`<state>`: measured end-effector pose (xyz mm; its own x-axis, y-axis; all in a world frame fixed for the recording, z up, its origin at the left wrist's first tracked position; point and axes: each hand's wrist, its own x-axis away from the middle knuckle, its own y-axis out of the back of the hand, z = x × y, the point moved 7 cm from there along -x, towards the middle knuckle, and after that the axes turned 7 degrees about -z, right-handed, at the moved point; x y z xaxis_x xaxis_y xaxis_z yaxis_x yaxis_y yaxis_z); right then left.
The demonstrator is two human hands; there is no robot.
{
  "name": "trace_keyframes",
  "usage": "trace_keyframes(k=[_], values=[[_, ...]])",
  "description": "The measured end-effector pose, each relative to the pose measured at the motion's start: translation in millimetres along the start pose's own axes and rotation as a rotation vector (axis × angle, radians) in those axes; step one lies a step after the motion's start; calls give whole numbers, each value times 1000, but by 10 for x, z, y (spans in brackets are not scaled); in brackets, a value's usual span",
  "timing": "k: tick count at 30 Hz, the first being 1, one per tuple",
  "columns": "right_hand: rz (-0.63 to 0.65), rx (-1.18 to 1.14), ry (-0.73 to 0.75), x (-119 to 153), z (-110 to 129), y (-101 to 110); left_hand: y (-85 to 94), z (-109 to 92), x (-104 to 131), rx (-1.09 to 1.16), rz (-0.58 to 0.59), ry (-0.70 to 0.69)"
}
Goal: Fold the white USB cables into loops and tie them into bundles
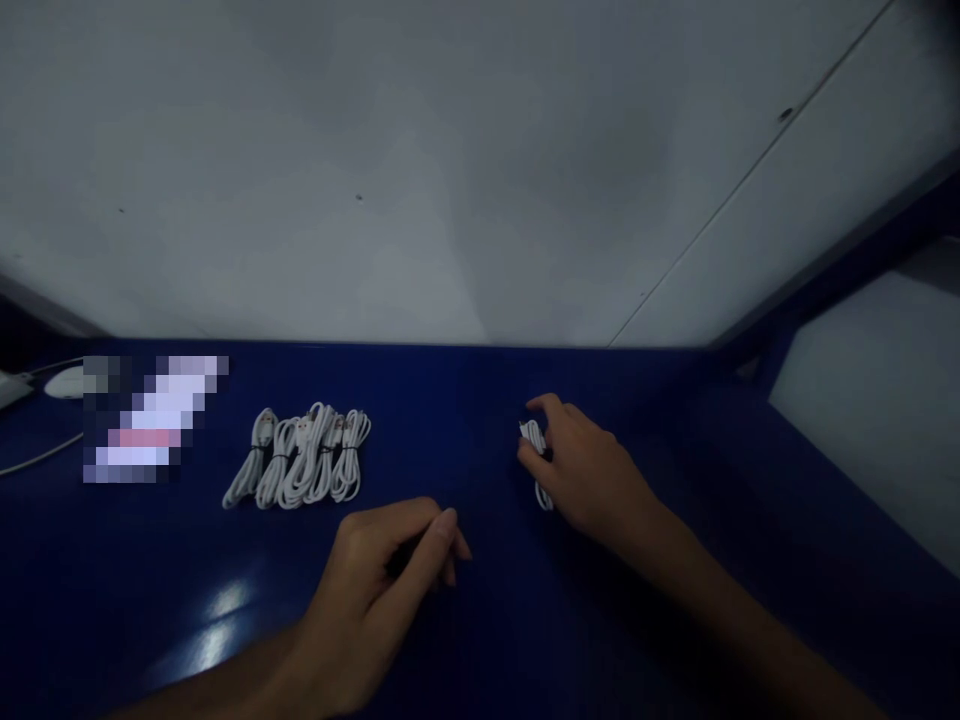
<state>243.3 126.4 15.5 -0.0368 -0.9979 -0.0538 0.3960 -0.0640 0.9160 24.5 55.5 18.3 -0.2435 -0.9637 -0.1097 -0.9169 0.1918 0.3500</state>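
Observation:
My right hand [589,460] is over a small coiled white cable [533,436] on the blue surface, with its thumb and index finger on either side of it. Part of this cable is hidden under the hand. My left hand [390,580] is closer to me, its fingers curled and its thumb against the index finger; nothing shows in it. Beyond it, to the left, lies a row of several white cables [300,465], each coiled and bound at the middle with a dark tie.
The blue table [450,420] meets a pale wall [420,200] at its back edge. A blurred-out bright object [161,415] lies at the left, beside a white rounded item [64,382] and a loose white cord [41,459]. A pale panel [877,400] stands at the right.

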Motion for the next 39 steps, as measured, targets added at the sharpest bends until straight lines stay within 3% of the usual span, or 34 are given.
trace_keyframes(k=[5,7,9,12,14,17,24,30,35,39], values=[[10,23,1,10,0,-2,71,-204,-46,-333,-30,-337],[3,31,0,5,-8,6,177,-247,-104,-446,-99,-392],[-2,37,5,-1,-11,7,349,-280,-182,-681,-244,-397],[-11,51,19,-3,-6,3,571,-210,-326,-1057,-290,-210],[-30,66,19,1,-3,10,698,-117,-387,-1269,-259,-20],[-83,81,13,13,10,46,738,-59,-418,-1384,-206,74],[-247,-17,99,91,178,159,588,-78,-433,-1388,-193,-13],[-295,-251,352,255,432,139,495,-144,-426,-1258,-179,-45],[-284,-474,555,446,595,111,249,-158,-417,-955,-113,-61],[-264,-581,573,503,617,49,114,-127,-484,-579,-88,-34]])
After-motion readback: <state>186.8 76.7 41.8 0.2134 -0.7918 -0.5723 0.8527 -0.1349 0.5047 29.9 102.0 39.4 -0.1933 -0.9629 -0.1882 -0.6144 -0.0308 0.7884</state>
